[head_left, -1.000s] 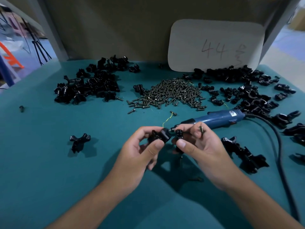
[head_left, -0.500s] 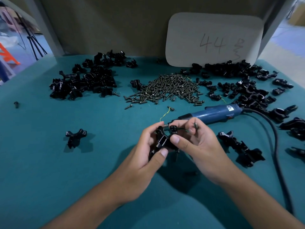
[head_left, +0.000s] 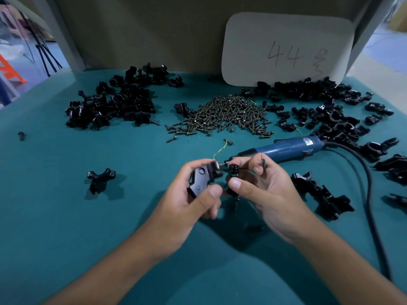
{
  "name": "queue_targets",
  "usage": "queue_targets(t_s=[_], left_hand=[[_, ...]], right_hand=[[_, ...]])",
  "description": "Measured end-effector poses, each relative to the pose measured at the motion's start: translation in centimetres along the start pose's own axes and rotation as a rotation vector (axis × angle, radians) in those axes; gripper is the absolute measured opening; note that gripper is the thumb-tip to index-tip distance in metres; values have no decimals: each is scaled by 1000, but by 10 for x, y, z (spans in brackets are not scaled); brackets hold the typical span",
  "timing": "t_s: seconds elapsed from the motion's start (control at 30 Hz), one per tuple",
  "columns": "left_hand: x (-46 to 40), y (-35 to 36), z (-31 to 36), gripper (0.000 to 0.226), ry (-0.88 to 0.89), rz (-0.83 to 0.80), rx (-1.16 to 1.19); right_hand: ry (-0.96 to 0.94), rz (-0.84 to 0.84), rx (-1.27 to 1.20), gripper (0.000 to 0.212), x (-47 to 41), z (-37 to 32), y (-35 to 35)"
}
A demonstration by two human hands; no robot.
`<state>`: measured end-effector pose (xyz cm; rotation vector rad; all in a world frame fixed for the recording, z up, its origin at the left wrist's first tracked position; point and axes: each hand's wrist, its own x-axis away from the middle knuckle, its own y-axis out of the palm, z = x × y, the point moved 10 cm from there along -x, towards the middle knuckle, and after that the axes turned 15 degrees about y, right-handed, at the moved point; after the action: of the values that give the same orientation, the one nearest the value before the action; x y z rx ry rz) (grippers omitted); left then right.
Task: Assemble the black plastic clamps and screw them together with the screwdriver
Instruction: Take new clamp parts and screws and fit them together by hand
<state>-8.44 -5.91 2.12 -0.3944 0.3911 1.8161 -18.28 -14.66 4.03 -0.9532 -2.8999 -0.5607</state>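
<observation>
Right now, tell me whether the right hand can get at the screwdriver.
Probably yes, but not freely. The screwdriver lies on the mat just behind the right hand with nothing between them, yet that hand's fingers already pinch a clamp piece and a screw, which it would need to set down.

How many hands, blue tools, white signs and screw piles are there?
hands: 2, the left hand and the right hand
blue screwdriver: 1
white sign: 1
screw pile: 1
Total: 5
</observation>
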Motion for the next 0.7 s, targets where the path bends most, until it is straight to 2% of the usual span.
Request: queue_targets(t_s=[0.17,0.33,0.47,0.6,0.7], left_hand=[[-2,0,0,32,-15,12,60],[0,-2,1,30,-37,16,-38],[-2,-13,0,51,-50,89,-74],[-8,-22,2,23,-42,197,13],[-8,-27,5,20,-11,217,-27]], right_hand=[[10,-7,-9,45,2,-1,1],[12,-8,12,50,1,-1,1],[17,-35,-14,50,0,2,1],[15,-17,26,51,-2,4,-1],[17,-24,51,50,-1,5,0]])
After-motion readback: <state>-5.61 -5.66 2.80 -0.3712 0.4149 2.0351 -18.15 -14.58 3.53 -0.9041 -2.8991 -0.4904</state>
